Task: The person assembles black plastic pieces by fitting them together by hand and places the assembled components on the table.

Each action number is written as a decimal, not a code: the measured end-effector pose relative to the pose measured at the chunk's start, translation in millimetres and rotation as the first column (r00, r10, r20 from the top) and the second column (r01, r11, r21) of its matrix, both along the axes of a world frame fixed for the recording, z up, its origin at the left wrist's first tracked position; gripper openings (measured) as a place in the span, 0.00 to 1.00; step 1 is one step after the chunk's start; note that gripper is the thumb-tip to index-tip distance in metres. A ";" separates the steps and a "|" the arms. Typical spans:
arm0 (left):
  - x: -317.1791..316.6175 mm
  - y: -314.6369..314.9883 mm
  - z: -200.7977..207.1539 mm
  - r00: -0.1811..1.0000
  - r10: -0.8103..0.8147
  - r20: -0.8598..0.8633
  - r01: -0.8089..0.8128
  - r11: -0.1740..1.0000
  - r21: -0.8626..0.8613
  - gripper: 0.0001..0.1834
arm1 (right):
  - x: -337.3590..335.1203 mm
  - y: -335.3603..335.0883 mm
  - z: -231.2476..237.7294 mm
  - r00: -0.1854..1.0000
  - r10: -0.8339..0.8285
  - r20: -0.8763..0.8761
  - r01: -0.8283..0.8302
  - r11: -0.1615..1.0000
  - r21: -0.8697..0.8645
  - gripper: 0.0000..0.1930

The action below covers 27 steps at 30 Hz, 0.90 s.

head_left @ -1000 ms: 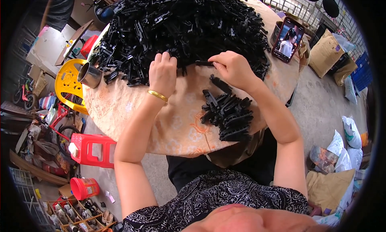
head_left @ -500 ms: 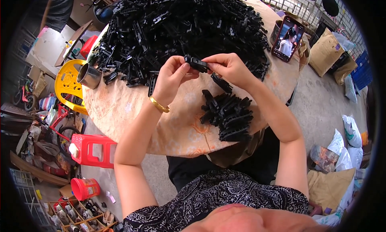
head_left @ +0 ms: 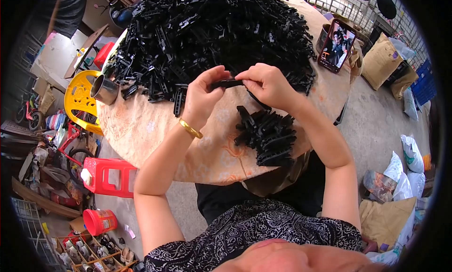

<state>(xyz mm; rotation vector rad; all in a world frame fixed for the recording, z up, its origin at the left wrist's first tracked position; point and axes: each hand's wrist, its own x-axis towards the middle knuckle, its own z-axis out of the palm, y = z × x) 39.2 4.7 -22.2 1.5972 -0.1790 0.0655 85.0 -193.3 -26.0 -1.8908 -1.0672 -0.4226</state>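
Left hand, loosely curled, and right hand, pinched, both grip one slim black part, black heap at 12 o'clock, smaller pile at 5 o'clock.

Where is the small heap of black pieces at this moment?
In the head view, the small heap lies right of centre at the near edge of the table, below the right hand and the big pile in the picture.
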 end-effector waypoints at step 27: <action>-15.1 -5.4 10.8 0.922 -0.042 0.385 -0.184 0.826 0.532 0.21 | -6.0 0.3 7.2 0.980 0.099 -0.170 -0.105 0.994 -0.022 0.19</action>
